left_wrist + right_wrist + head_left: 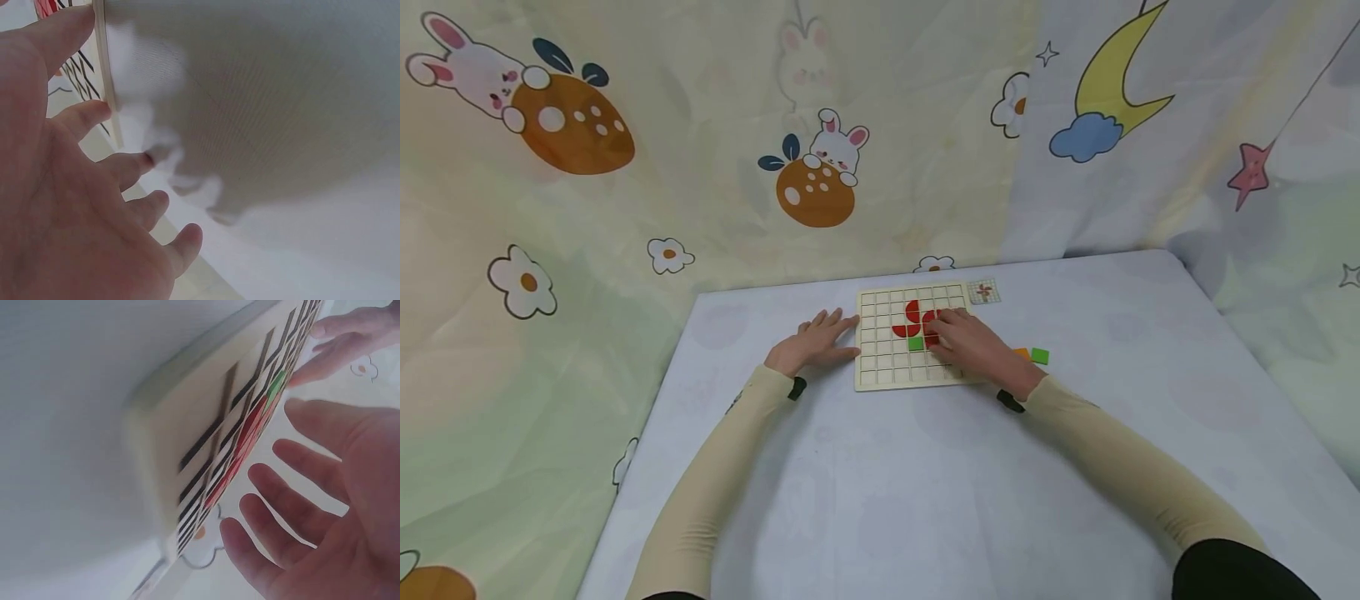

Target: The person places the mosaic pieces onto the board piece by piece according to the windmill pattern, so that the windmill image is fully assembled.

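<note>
A pale gridded board (874,367) lies on the white table. My left hand (811,343) is beside its left edge with fingers spread, and in the left wrist view the thumb and index fingertip touch that edge. Over the board's right half is my right hand (976,346), its fingers loosely bent and apart in the right wrist view, with no piece seen between them. Under and beside those fingers sit several red rounded pieces (906,331) in the grid, partly hidden. A green square tile (915,343) lies in a cell just below them.
A small card (984,292) with a red pinwheel pattern lies at the board's upper right corner. Right of the board, partly behind my right wrist, are an orange piece (1022,353) and another green tile (1040,356). A printed cloth (715,183) hangs behind the table.
</note>
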Motion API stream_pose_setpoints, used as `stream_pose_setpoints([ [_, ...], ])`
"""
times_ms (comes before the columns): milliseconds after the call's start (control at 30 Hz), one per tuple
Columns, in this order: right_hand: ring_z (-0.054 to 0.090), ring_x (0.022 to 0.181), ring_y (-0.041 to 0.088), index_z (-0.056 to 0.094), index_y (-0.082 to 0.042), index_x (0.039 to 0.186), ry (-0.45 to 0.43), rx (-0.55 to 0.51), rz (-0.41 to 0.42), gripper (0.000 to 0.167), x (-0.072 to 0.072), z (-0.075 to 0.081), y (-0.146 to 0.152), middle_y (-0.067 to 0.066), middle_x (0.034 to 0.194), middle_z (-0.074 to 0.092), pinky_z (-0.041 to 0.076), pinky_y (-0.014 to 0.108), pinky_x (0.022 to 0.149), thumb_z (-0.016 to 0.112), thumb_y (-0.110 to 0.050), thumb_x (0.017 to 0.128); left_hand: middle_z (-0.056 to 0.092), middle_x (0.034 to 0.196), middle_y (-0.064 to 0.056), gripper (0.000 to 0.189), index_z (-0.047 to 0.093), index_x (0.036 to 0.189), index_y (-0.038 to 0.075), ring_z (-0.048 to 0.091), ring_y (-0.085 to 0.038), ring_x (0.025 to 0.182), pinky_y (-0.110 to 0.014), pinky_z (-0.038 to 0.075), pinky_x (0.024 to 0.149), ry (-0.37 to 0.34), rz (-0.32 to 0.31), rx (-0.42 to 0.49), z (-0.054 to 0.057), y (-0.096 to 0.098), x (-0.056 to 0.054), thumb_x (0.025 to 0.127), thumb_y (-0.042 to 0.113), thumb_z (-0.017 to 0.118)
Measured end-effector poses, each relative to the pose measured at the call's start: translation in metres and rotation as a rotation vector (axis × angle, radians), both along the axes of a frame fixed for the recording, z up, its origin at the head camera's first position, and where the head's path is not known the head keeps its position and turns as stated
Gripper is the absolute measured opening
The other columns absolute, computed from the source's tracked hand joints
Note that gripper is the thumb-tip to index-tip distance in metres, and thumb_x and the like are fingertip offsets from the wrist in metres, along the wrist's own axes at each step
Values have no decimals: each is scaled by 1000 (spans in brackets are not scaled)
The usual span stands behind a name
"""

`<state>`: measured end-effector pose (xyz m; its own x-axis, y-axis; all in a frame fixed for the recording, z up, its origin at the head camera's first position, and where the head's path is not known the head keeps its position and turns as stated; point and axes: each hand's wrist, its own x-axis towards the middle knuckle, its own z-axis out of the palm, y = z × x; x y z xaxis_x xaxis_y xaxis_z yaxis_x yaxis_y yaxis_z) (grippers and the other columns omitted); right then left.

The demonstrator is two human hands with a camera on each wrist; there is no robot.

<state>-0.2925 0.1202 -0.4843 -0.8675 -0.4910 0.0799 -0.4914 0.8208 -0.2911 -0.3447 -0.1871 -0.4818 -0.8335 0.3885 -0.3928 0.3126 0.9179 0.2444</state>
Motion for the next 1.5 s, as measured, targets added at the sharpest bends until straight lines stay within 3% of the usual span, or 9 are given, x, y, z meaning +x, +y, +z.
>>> stream_pose_setpoints([
  [300,50,125,35,63,-6,131,-85,-37,-11,39,21,3,50,13,131,61,42,53,107,69,-19,95,7,171,-12,76,18,162,28,1,-40,157,-63,9,123,4,-9,0,-1,-3,-1,100,57,50],
  [667,54,115,41,66,-3,124,-97,60,-104,34,38,-3,104,17,121,64,47,56,93,63,-6,90,6,171,-11,78,18,162,29,1,-39,157,-63,8,124,-8,-6,-3,-1,-2,-1,99,60,50],
  [833,56,99,36,69,-3,113,-85,44,-115,26,42,-3,114,14,107,65,47,49,85,63,-2,88,7,171,-10,78,19,162,29,1,-38,157,-62,8,124,-11,4,-1,-1,-1,0,98,60,50],
  [1200,54,85,25,69,-4,104,-50,16,-111,18,40,-5,112,6,94,62,47,39,78,67,-6,86,7,171,-11,77,19,162,28,2,-40,157,-63,9,124,-13,2,-2,-1,-1,1,99,58,51],
  [1500,57,93,24,70,-5,112,-41,4,-72,25,34,-1,62,8,106,65,53,39,84,69,-14,89,6,171,-11,77,17,162,29,1,-39,157,-63,9,124,-4,-6,0,0,-2,-1,99,59,49],
])
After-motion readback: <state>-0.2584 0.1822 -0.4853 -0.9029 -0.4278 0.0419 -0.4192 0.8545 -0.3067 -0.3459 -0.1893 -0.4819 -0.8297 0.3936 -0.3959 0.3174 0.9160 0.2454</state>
